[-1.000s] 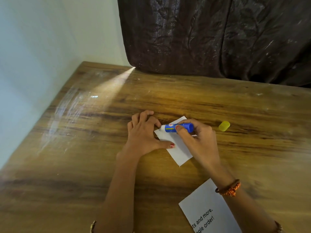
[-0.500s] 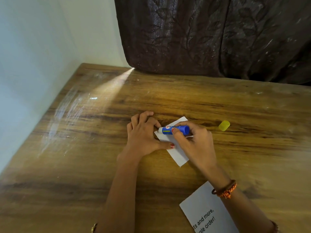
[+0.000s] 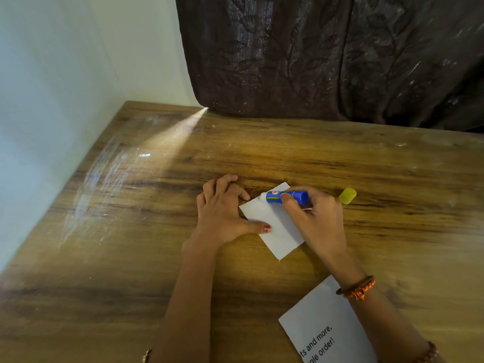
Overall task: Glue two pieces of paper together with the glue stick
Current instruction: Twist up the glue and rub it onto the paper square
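A small blank white paper (image 3: 280,229) lies on the wooden table (image 3: 262,158) in the middle. My left hand (image 3: 222,213) presses on its left edge, thumb flat on the sheet. My right hand (image 3: 317,218) grips the blue glue stick (image 3: 286,197), held sideways with its white tip touching the paper's far part. A second white paper with black print (image 3: 327,326) lies near the bottom edge, partly under my right forearm.
The yellow glue cap (image 3: 347,195) lies on the table just right of my right hand. A dark curtain (image 3: 327,61) hangs behind the table. A pale wall (image 3: 52,74) runs along the left edge.
The glue stick has slid left across the paper's far part and then back a little to the right. My left hand has stayed pressed on the sheet.
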